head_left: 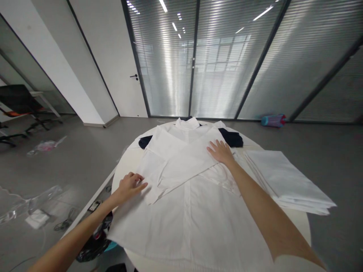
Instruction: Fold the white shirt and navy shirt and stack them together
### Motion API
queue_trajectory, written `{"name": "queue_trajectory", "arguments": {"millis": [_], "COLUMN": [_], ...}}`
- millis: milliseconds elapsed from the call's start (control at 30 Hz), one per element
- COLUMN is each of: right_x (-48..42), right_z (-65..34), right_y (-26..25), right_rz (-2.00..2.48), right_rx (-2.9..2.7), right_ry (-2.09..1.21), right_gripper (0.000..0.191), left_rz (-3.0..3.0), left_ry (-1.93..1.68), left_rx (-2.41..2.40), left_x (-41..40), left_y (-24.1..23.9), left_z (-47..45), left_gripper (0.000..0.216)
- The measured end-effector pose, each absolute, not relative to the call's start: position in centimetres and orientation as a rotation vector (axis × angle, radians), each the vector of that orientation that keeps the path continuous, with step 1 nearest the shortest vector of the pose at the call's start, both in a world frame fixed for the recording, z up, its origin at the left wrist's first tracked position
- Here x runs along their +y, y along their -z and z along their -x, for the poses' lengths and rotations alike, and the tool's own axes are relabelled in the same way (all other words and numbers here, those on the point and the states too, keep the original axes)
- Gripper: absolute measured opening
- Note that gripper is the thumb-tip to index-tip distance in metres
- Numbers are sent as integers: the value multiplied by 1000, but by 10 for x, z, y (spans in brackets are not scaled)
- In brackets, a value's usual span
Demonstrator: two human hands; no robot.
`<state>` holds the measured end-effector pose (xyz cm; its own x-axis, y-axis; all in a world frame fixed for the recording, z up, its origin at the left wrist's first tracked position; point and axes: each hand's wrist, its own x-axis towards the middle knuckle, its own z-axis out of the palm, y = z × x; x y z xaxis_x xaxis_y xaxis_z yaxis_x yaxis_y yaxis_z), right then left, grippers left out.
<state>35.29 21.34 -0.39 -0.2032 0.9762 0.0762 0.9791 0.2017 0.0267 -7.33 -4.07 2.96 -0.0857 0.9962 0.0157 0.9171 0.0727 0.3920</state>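
A white button shirt (187,211) lies spread face up on a round white table (124,160), collar at the far side. Both sleeves are folded across its chest. My left hand (129,185) rests on the left edge of the shirt by the cuff of a folded sleeve, fingers slightly curled, gripping nothing. My right hand (220,151) lies flat with fingers spread on the crossed sleeve near the right shoulder. A dark navy garment (232,139) lies under the shirt's collar end, showing on both sides.
A stack of folded white cloth (286,181) sits on the table's right side. Dark items lie low beside the table's left edge (90,245). Plastic wrapping (31,202) litters the grey floor at left. A chair (19,102) stands far left, glass partitions behind.
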Motion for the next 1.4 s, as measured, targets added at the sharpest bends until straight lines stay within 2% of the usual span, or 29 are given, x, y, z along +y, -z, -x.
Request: {"name": "queue_trajectory", "arguments": {"millis": [100,267,367,500,633,833,1000,1133,1267,1333,1400], "right_x": [215,215,214,213,214,216,236,255,255,252,251], "right_z": [-354,-356,-356,-355,-356,-355,-344,-342,-343,-343,-342], "right_y": [5,5,4,3,6,5,-8,-8,-1,1,0], "right_rz": [1944,1945,1943,1939,1930,1923,1920,2002,1987,1867,1753], "right_rx": [-2401,-2406,-2401,-2403,-2405,-2390,-2279,-2211,-2111,-2074,-2058], "right_ry": [94,95,99,103,113,116,177,50,136,220,242], "right_gripper": [69,69,68,67,67,65,68,70,64,53,44], "left_rz": [-1824,-1556,-1671,-2169,-2545,-2681,-2683,-2690,-2564,-2259,-1712], "left_ry": [-590,-950,-862,-641,-679,-294,-201,-220,-395,-600,-826], "left_rx": [2015,1649,1703,1895,1725,1389,1414,1415,1360,1369,1333], "left_x": [-40,-36,-35,-20,9,27,24,15,37,78,136], "left_y": [-28,-24,-28,-44,-53,-26,-14,-14,-25,-42,-64], "left_z": [69,65,72,61,16,-20,-14,-15,-16,-16,-16], "left_gripper": [34,35,27,17,25,62,64,65,61,54,56]}}
